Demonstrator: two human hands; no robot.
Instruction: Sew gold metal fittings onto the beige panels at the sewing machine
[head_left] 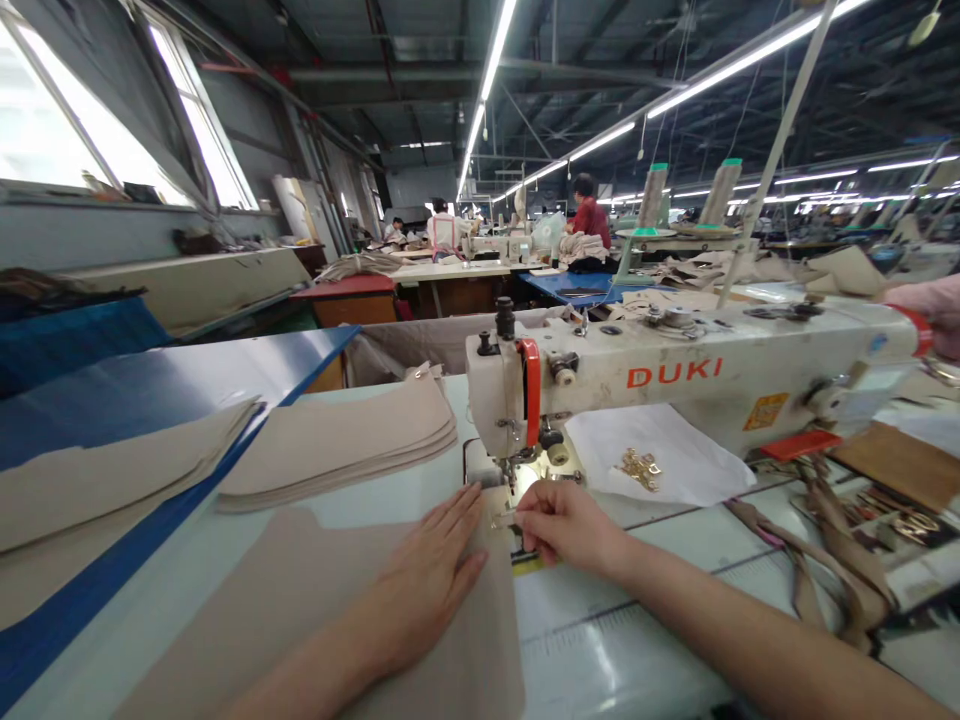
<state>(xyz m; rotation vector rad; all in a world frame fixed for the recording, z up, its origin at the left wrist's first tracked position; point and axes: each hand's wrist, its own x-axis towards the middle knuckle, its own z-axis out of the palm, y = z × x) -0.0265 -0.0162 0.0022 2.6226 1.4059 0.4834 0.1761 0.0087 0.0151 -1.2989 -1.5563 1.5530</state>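
My left hand [431,570] lies flat, fingers stretched out, on a taupe fabric panel [322,590] that covers the front left of the sewing table. The panel's right edge reaches the needle area of the white sewing machine [585,370], which is marked DUKI. Beside the presser foot [512,475], my right hand [562,525] is closed in a pinch on a small pale tab [502,519] at the panel's edge. The fingers partly hide the tab, so its exact kind does not show.
Stacked taupe panels [352,440] lie behind my left hand, and more panels [127,460] rest on the blue-edged table at left. Gold metal fittings [640,468] sit on a white sheet [682,455] under the machine arm. Fabric straps [840,540] hang at right. Co-workers [590,212] are further back.
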